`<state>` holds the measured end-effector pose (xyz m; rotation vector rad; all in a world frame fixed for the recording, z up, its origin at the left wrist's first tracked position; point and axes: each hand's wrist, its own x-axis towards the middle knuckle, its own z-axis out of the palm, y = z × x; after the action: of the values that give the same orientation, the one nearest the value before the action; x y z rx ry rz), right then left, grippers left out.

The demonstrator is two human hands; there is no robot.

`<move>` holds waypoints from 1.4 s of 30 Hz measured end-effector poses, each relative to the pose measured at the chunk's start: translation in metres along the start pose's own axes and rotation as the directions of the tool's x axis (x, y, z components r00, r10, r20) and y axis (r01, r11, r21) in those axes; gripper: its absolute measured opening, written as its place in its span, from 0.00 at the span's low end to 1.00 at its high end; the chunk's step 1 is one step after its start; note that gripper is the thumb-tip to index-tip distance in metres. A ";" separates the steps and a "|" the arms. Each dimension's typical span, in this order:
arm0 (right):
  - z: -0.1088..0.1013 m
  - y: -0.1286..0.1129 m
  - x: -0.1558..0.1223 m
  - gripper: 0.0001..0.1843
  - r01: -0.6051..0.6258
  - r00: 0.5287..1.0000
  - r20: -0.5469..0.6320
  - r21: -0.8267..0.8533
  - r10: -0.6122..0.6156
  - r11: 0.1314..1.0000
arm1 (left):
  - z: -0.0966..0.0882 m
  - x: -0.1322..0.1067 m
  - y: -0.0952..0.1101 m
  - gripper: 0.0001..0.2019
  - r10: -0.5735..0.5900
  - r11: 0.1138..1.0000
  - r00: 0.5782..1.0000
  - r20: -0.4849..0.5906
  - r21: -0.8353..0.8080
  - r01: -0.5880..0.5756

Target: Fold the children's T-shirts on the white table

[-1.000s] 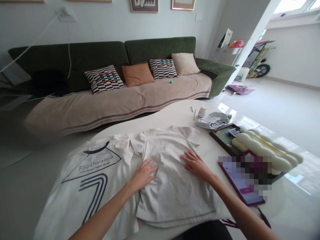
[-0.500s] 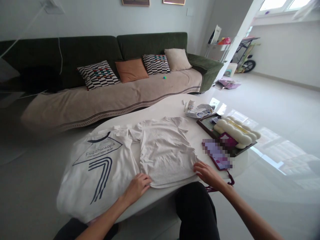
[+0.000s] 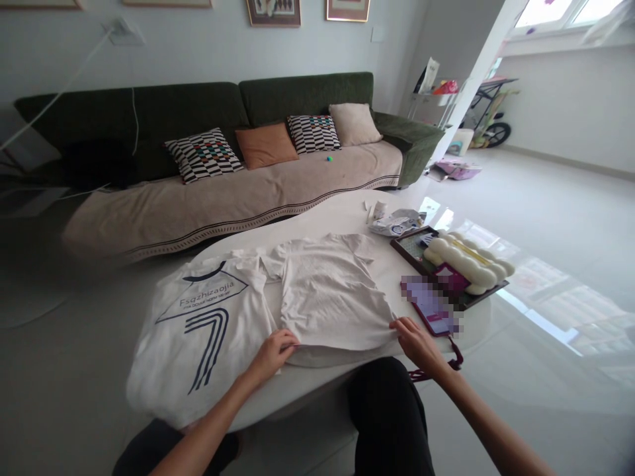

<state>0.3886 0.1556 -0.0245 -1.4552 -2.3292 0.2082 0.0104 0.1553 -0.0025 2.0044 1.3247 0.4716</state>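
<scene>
Left hand [image 3: 272, 352] and right hand [image 3: 417, 342] are held apart, each pinched on a hem corner of plain shirt [image 3: 335, 291], laid at near edge of table [image 3: 317, 210]. Plain shirt could be skewed by uneven pulling; printed shirt [image 3: 203, 344], at table's left, could be rumpled if caught by left hand.

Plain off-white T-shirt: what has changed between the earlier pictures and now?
The bare left hand and bare right hand moved from flat on the middle of the plain off-white T-shirt toward the person, and now pinch its hem near the two corners. Its upper layer is lifted there, showing the layer beneath. The white shirt with the navy 7 stays spread alongside.
</scene>
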 end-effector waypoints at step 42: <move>0.093 -0.206 0.056 0.38 0.006 0.969 0.223 0.413 -0.107 0.911 | -0.139 0.183 -0.075 0.16 -0.261 0.916 0.923 -0.284 0.228 0.330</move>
<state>0.1585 0.1196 -0.0295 -1.2029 -2.3178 0.8477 -0.0498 0.3874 0.0296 1.9520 1.9083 0.4236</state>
